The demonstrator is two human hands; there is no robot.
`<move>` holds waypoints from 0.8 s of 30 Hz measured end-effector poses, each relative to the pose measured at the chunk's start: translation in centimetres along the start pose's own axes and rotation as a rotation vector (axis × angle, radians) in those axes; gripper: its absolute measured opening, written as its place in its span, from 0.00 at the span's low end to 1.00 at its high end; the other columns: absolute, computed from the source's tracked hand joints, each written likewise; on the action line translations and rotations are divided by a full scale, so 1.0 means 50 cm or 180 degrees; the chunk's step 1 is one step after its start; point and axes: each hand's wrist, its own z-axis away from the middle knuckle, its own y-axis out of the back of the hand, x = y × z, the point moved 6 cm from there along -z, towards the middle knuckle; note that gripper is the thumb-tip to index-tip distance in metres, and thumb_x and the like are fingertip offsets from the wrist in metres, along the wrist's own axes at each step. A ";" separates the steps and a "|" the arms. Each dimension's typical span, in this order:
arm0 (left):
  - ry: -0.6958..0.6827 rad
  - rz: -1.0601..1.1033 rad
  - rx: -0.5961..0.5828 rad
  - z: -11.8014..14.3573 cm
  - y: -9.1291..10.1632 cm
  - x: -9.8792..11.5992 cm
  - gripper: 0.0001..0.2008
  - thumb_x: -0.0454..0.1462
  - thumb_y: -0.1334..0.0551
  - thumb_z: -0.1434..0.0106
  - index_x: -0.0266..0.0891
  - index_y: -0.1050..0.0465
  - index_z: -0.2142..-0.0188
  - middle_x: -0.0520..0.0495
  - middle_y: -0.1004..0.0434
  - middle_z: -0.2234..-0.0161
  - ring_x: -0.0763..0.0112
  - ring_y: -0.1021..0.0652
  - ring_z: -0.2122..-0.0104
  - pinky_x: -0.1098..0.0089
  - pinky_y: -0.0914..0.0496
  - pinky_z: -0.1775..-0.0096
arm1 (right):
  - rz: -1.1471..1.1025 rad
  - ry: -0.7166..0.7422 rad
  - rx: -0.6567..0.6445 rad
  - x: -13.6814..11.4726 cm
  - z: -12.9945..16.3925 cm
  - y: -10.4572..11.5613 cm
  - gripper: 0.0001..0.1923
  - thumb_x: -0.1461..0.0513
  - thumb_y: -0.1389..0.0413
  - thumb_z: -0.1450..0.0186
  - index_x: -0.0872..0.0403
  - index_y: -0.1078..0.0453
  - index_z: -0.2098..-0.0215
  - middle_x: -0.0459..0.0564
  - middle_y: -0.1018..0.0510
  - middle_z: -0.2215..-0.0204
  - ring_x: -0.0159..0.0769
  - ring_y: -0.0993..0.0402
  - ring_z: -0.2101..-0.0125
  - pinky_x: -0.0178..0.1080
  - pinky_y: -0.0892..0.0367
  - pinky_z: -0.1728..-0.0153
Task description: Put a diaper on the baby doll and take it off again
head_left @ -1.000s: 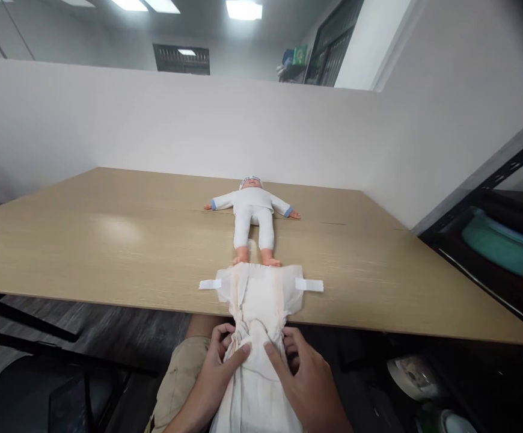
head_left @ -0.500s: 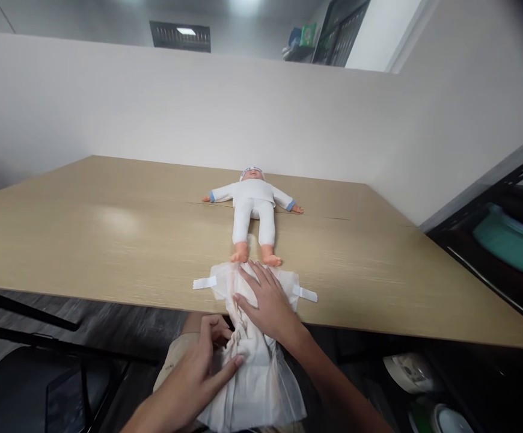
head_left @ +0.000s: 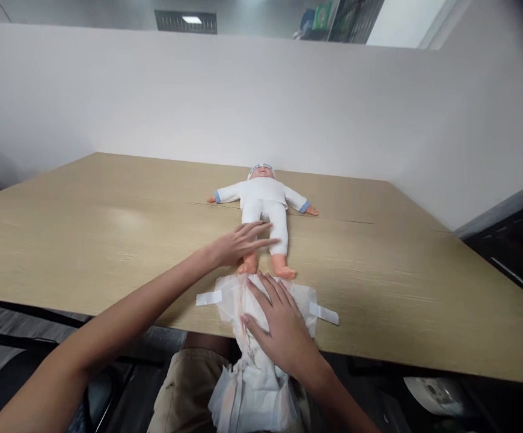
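Head view — the right hand [head_left: 282,328] was laid flat on the diaper [head_left: 261,300], fingers [head_left: 266,291] spread, pinching nothing. The diaper was draped over the desk [head_left: 108,240] edge, just below the doll's feet. The left hand [head_left: 238,245] was stretched to the doll [head_left: 266,207] — fingers extended together at its leg, nothing gripped.

No readable text anywhere, doll's [head_left: 265,204] headband print too blurred to make out, green box [head_left: 322,15] on the far shelf too small, diaper [head_left: 261,300] plain, no labels or numbers
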 end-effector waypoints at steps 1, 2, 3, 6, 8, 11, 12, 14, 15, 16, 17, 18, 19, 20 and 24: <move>-0.0279 -0.0009 -0.0094 -0.022 -0.006 0.005 0.55 0.21 0.33 0.47 0.50 0.46 0.23 0.40 0.56 0.20 0.42 0.46 0.23 0.49 0.45 0.28 | -0.0008 -0.0001 -0.0004 0.001 0.000 0.000 0.33 0.52 0.43 0.24 0.46 0.40 0.23 0.52 0.42 0.23 0.52 0.48 0.24 0.62 0.45 0.25; -0.0528 0.0001 -0.0161 -0.040 -0.010 0.010 0.57 0.21 0.32 0.50 0.52 0.45 0.24 0.43 0.56 0.20 0.42 0.46 0.23 0.50 0.46 0.28 | -0.0014 -0.0006 -0.0013 0.002 0.000 0.000 0.33 0.52 0.43 0.23 0.46 0.40 0.23 0.52 0.42 0.23 0.52 0.48 0.24 0.62 0.45 0.25; -0.0731 0.0029 -0.0194 -0.054 -0.014 0.015 0.57 0.21 0.31 0.52 0.53 0.42 0.25 0.45 0.54 0.20 0.43 0.46 0.23 0.51 0.47 0.27 | -0.0020 -0.0011 -0.0034 0.002 -0.001 0.000 0.33 0.52 0.43 0.24 0.47 0.40 0.23 0.52 0.42 0.23 0.52 0.48 0.24 0.62 0.45 0.25; -0.1047 0.0187 -0.0107 -0.083 -0.018 0.022 0.39 0.27 0.31 0.43 0.48 0.30 0.32 0.44 0.41 0.24 0.47 0.40 0.26 0.52 0.47 0.28 | -0.0058 -0.0050 -0.0126 0.001 -0.004 0.002 0.33 0.53 0.42 0.24 0.47 0.39 0.23 0.51 0.43 0.23 0.53 0.47 0.24 0.61 0.44 0.25; -0.1104 0.0374 0.0040 -0.095 -0.018 0.021 0.23 0.32 0.36 0.33 0.46 0.25 0.39 0.42 0.30 0.30 0.50 0.34 0.29 0.53 0.44 0.29 | -0.0106 -0.0085 -0.0188 0.003 -0.008 0.003 0.34 0.53 0.40 0.25 0.46 0.39 0.23 0.51 0.43 0.23 0.53 0.47 0.24 0.61 0.43 0.25; -0.1146 0.0796 0.0323 -0.111 0.001 0.015 0.15 0.40 0.40 0.27 0.46 0.23 0.44 0.41 0.21 0.37 0.47 0.28 0.35 0.51 0.37 0.35 | -0.0164 -0.0131 -0.0313 0.015 -0.021 0.001 0.36 0.49 0.40 0.24 0.43 0.42 0.22 0.50 0.46 0.22 0.53 0.49 0.23 0.62 0.44 0.25; -0.1156 0.0973 0.0422 -0.116 0.015 0.010 0.15 0.41 0.39 0.27 0.46 0.23 0.44 0.40 0.21 0.38 0.47 0.27 0.37 0.51 0.35 0.37 | -0.0175 -0.0133 -0.0372 0.022 -0.028 -0.001 0.36 0.47 0.42 0.23 0.43 0.43 0.21 0.49 0.48 0.21 0.52 0.51 0.23 0.62 0.45 0.25; -0.1134 0.1389 0.0625 -0.128 0.056 -0.005 0.16 0.40 0.39 0.27 0.44 0.23 0.43 0.40 0.20 0.40 0.49 0.25 0.39 0.53 0.33 0.38 | -0.0183 -0.0090 -0.0475 0.038 -0.049 -0.006 0.36 0.45 0.44 0.22 0.42 0.45 0.21 0.50 0.49 0.21 0.50 0.54 0.22 0.61 0.47 0.24; -0.1085 0.1610 0.0734 -0.135 0.081 -0.016 0.16 0.39 0.39 0.27 0.43 0.24 0.42 0.40 0.19 0.41 0.51 0.23 0.41 0.54 0.32 0.39 | -0.0175 -0.0047 -0.0495 0.048 -0.064 -0.007 0.36 0.45 0.45 0.21 0.43 0.46 0.20 0.50 0.50 0.21 0.49 0.55 0.22 0.61 0.48 0.24; -0.1005 0.1826 0.0839 -0.142 0.108 -0.029 0.16 0.39 0.39 0.28 0.43 0.24 0.42 0.41 0.18 0.42 0.54 0.22 0.42 0.56 0.31 0.39 | -0.0160 0.0005 -0.0494 0.058 -0.082 -0.009 0.36 0.46 0.45 0.21 0.43 0.47 0.20 0.51 0.50 0.21 0.49 0.56 0.22 0.61 0.50 0.23; -0.0899 0.2023 0.0932 -0.150 0.134 -0.044 0.17 0.39 0.37 0.28 0.42 0.24 0.42 0.41 0.18 0.43 0.56 0.21 0.44 0.57 0.30 0.40 | -0.0138 0.0062 -0.0476 0.070 -0.102 -0.011 0.36 0.46 0.45 0.21 0.44 0.47 0.20 0.52 0.50 0.21 0.48 0.56 0.22 0.60 0.50 0.23; -0.0764 0.2194 0.1016 -0.158 0.158 -0.060 0.18 0.39 0.36 0.29 0.42 0.24 0.41 0.42 0.17 0.44 0.57 0.20 0.44 0.58 0.29 0.41 | -0.0110 0.0109 -0.0441 0.082 -0.126 -0.014 0.36 0.47 0.45 0.21 0.45 0.47 0.20 0.53 0.50 0.21 0.48 0.56 0.22 0.60 0.51 0.23; -0.0618 0.2340 0.1093 -0.165 0.179 -0.077 0.19 0.40 0.34 0.30 0.42 0.23 0.41 0.43 0.17 0.44 0.57 0.20 0.45 0.59 0.28 0.42 | -0.0078 0.0139 -0.0398 0.096 -0.152 -0.017 0.36 0.47 0.45 0.21 0.46 0.46 0.20 0.54 0.50 0.21 0.48 0.55 0.22 0.60 0.51 0.23; -0.0476 0.2456 0.1146 -0.172 0.198 -0.093 0.20 0.41 0.32 0.31 0.41 0.23 0.41 0.43 0.17 0.45 0.58 0.19 0.45 0.60 0.28 0.43 | -0.0046 0.0164 -0.0362 0.111 -0.181 -0.021 0.36 0.47 0.45 0.21 0.47 0.46 0.20 0.56 0.48 0.21 0.48 0.55 0.22 0.60 0.51 0.23; -0.0079 0.2661 0.1381 -0.185 0.242 -0.143 0.22 0.42 0.29 0.33 0.40 0.23 0.41 0.44 0.18 0.43 0.57 0.19 0.45 0.61 0.26 0.44 | 0.0091 0.0193 -0.0248 0.176 -0.321 -0.037 0.35 0.46 0.44 0.21 0.52 0.40 0.23 0.59 0.42 0.23 0.52 0.50 0.23 0.61 0.50 0.24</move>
